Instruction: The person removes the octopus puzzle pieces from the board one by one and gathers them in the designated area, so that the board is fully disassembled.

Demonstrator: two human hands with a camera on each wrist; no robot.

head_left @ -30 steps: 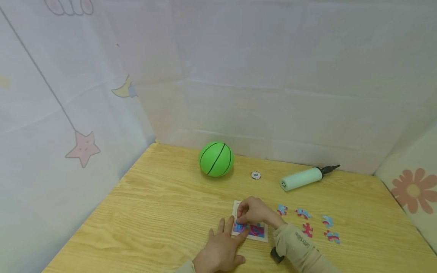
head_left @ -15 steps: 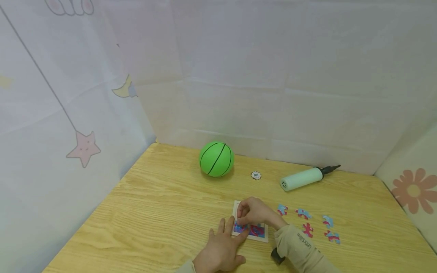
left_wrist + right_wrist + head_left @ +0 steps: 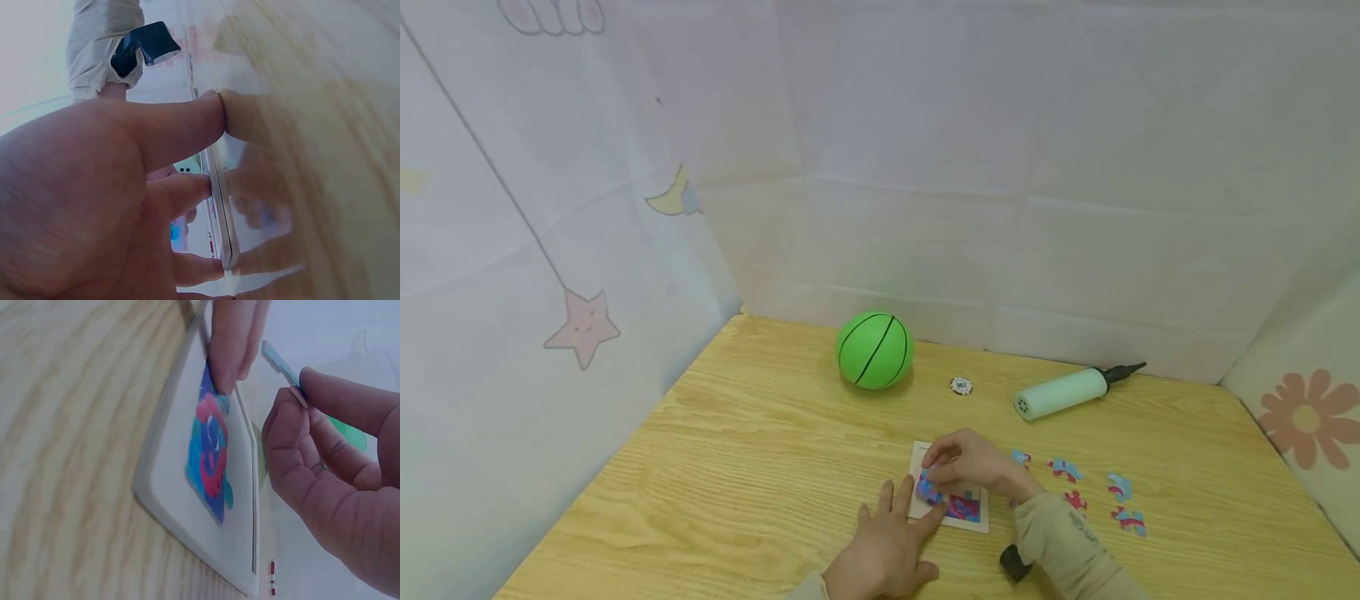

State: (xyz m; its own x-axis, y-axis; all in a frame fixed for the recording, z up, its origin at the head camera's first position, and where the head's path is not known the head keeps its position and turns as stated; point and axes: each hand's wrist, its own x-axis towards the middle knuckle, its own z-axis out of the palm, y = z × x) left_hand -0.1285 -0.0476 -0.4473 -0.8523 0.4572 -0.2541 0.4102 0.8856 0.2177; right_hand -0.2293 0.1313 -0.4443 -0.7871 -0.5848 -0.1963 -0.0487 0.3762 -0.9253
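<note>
A white puzzle board (image 3: 979,527) lies on the table before me. My left hand (image 3: 882,552) rests with straight, spread fingers on its near left side and on the tabletop. My right hand (image 3: 973,467) is over the board. Between thumb and index finger it pinches a blue and pink puzzle piece (image 3: 926,488), seen edge-on and apart from the board as a thin puzzle piece (image 3: 282,367) in the right wrist view. Another pink and blue piece (image 3: 214,447) lies in the board by my left fingertips. The right hand covers the board's far part.
Several loose puzzle pieces (image 3: 1065,469) lie to the right of the board, partly hidden by the right forearm. Farther back are a green ball (image 3: 875,350), a poker chip (image 3: 961,385) and a pale green hand pump (image 3: 1062,393). White cloth walls (image 3: 910,167) stand behind the table.
My right hand has risen slightly and shifted right, lifting and tilting the puzzle piece off the board. The left hand stays in the same place.
</note>
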